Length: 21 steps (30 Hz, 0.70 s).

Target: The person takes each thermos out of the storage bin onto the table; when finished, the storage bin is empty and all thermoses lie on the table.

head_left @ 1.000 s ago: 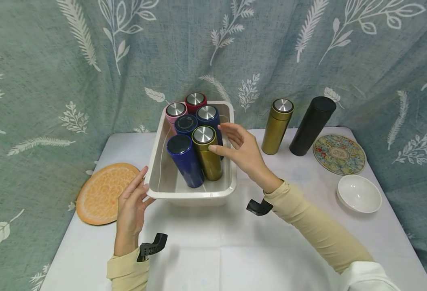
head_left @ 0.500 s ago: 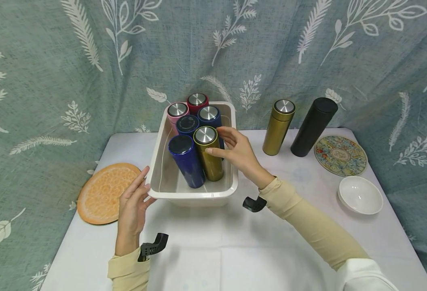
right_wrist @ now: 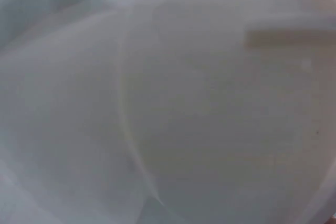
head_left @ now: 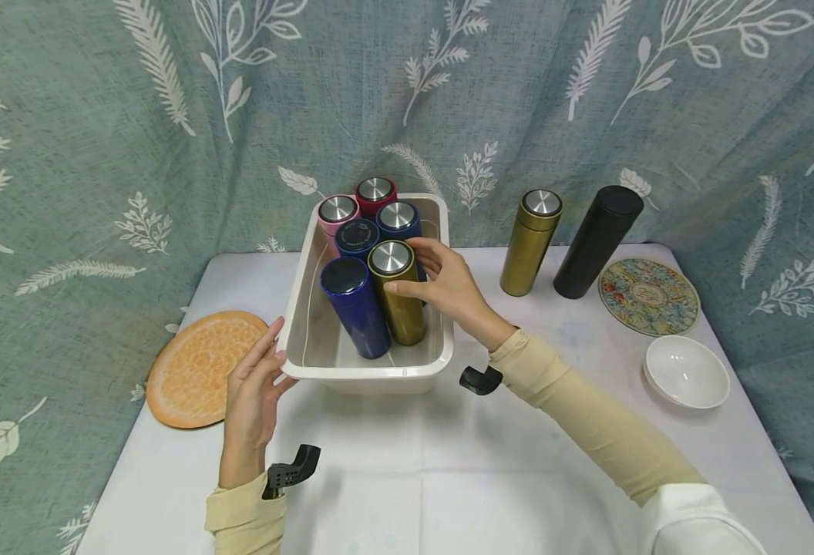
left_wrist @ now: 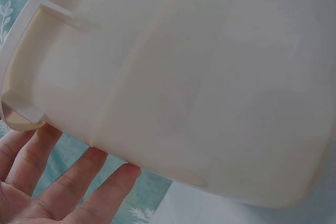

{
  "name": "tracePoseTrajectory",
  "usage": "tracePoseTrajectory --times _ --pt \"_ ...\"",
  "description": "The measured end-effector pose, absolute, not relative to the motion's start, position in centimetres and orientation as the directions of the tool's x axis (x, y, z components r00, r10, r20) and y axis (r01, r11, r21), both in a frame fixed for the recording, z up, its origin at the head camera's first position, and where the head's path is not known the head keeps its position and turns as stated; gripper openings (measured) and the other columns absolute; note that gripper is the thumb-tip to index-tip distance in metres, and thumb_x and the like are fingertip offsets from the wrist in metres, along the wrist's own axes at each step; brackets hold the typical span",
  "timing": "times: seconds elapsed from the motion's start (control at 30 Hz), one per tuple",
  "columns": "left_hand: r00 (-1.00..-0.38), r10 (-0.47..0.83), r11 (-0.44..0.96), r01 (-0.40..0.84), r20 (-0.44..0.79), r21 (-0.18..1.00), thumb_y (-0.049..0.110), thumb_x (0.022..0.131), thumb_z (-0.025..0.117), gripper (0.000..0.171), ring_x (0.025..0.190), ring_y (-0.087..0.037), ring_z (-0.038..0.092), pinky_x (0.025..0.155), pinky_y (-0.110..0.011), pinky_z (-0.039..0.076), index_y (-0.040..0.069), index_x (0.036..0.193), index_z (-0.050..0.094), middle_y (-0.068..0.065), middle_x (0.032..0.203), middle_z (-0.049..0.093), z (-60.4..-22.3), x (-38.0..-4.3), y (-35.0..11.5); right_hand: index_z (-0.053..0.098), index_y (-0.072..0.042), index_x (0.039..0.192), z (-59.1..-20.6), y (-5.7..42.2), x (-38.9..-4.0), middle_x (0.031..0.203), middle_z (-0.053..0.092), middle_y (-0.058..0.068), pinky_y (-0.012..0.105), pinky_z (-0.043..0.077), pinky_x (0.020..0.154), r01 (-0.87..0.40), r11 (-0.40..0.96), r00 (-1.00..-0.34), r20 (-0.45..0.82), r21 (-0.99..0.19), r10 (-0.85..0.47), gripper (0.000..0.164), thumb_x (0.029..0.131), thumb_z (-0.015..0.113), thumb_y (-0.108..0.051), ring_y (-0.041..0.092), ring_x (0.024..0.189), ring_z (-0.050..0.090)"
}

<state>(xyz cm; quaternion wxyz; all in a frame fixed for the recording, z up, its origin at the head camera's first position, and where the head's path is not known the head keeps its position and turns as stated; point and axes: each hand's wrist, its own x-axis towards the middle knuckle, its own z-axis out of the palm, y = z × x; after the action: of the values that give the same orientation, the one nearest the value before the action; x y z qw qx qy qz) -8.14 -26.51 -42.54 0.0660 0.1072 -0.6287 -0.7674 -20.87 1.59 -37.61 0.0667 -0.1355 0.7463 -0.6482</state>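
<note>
A white plastic bin (head_left: 365, 373) holds several upright thermos flasks. My right hand (head_left: 457, 287) reaches over its right rim, thumb across the front of a gold thermos flask (head_left: 405, 312) and fingers behind its neck. Close beside that flask stands a bright blue one (head_left: 361, 320). Behind them are two navy flasks, a pink one (head_left: 331, 225) and a red one (head_left: 376, 202). At the bin's left side my left hand (head_left: 250, 401) touches the wall with extended fingers; the left wrist view shows those fingertips (left_wrist: 128, 171) against it. Bin wall (right_wrist: 210, 103) fills most of the right wrist view.
On the right stand another gold flask (head_left: 528, 247) and a black flask (head_left: 596, 245). A patterned round mat (head_left: 648, 297) and a white bowl (head_left: 686, 371) lie beyond. An orange round mat (head_left: 202, 366) lies left. A leaf-print curtain (head_left: 351, 92) hangs behind.
My right hand has moved slightly left, and its thumb and fingers have closed round the upper part of the gold flask. The left hand and bin stay put.
</note>
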Motion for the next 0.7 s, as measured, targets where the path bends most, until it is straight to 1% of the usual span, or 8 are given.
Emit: tracePoseTrajectory --times 0.2,0.43,0.7 --pt "-0.967 -0.241 -0.194 -0.038 -0.085 0.980 0.007 0.102 0.051 0.049 0.112 -0.009 0.068 0.083 -0.028 0.059 0.007 0.151 0.045 0.009 0.135 0.063 -42.5 -8.2 -26.4 0.052 -0.007 0.141 -37.4 1.1 -21.0 0.140 0.059 0.012 0.033 0.038 0.118 -0.133 0.122 -0.952 0.092 -0.984 -0.291 0.074 0.076 0.087 -0.013 0.023 0.135 0.055" --pt "-0.968 -0.238 -0.196 -0.037 -0.084 0.980 0.007 0.103 0.050 0.049 0.112 -0.009 0.068 0.083 -0.028 0.059 0.007 0.151 0.045 0.010 0.134 0.063 -42.5 -8.2 -26.4 0.053 -0.009 0.141 -37.2 0.7 -21.1 0.138 0.061 0.011 0.033 0.039 0.118 -0.139 0.154 -0.950 0.088 -0.978 -0.298 0.074 0.076 0.088 -0.016 0.022 0.134 0.056" --pt "-0.967 -0.239 -0.197 -0.043 -0.090 0.979 0.007 0.103 0.050 0.049 0.112 -0.008 0.068 0.082 -0.027 0.059 0.007 0.151 0.045 0.009 0.135 0.062 -42.4 -8.2 -26.4 0.052 -0.009 0.139 -37.3 0.3 -21.2 0.140 0.060 0.011 0.033 0.039 0.117 -0.125 0.169 -0.955 0.072 -0.978 -0.286 0.077 0.073 0.091 -0.016 0.023 0.135 0.056"
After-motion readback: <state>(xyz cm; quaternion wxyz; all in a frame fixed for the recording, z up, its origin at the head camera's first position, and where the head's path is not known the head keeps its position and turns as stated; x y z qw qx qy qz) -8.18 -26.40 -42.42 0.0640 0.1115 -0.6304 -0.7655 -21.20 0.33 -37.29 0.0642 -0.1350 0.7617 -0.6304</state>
